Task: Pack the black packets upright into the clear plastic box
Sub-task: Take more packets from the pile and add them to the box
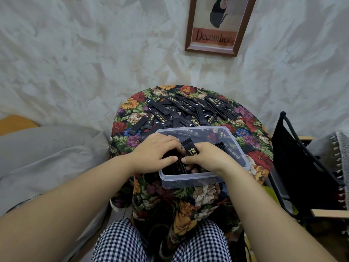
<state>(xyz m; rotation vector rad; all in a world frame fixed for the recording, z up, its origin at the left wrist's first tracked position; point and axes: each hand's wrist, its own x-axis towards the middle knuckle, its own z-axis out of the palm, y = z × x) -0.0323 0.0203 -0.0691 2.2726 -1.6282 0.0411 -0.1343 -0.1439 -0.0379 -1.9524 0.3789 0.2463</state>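
Observation:
The clear plastic box stands at the near side of a small round table. Inside it black packets stand upright in a row at the left, and more lean along the right wall. My left hand reaches into the box, with fingers curled over the tops of the upright packets. My right hand is in the box too, pinching one black packet with gold print that sticks up between both hands. Several loose black packets lie piled on the table behind the box.
A floral cloth covers the table. A grey cushion lies to the left and a black folding chair stands to the right. A framed "December" picture hangs on the wall. Checkered trousers show below.

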